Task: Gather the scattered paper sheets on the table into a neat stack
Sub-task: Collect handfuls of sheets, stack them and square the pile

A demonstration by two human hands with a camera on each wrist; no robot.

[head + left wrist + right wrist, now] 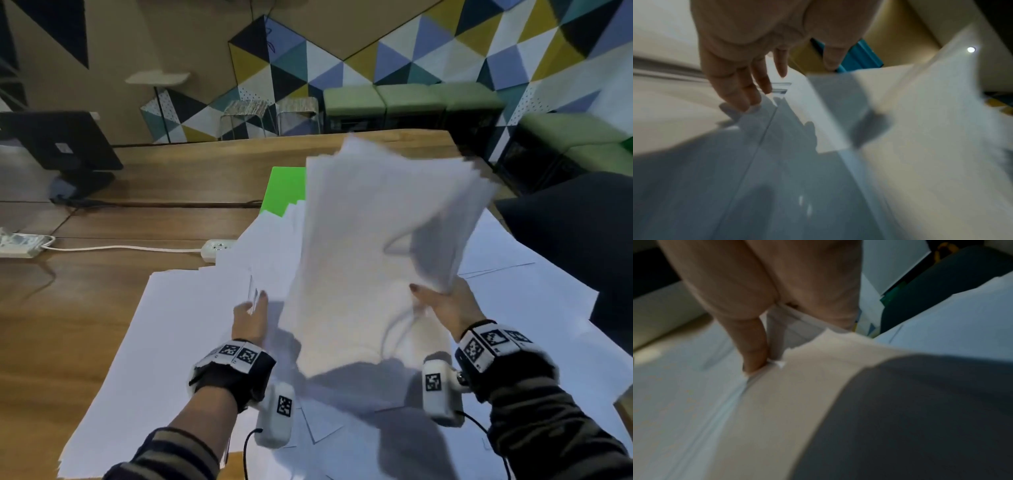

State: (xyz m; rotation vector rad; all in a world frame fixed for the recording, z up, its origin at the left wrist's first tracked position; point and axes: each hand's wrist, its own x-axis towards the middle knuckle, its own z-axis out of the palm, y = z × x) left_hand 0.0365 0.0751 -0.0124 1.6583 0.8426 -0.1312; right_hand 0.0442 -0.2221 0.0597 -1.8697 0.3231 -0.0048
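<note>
A thick, fanned bundle of white sheets (376, 240) is lifted and tilted above the wooden table (102, 291). My right hand (442, 305) grips its lower right edge, thumb on top and fingers underneath. In the right wrist view the thumb (754, 345) presses into the bundle (797, 394). My left hand (250, 318) is to the left of the bundle, just above the loose sheets (164, 342) spread over the table. In the left wrist view its fingers (748, 91) are straight and hold nothing, with the bundle (920, 129) at the right. A green sheet (284, 188) lies behind.
A white power strip (215, 248) with its cable lies left of the papers. A dark monitor (65, 144) stands at the far left. A dark rounded seat back (565, 233) is at the table's right edge. Stools and green benches stand beyond the table.
</note>
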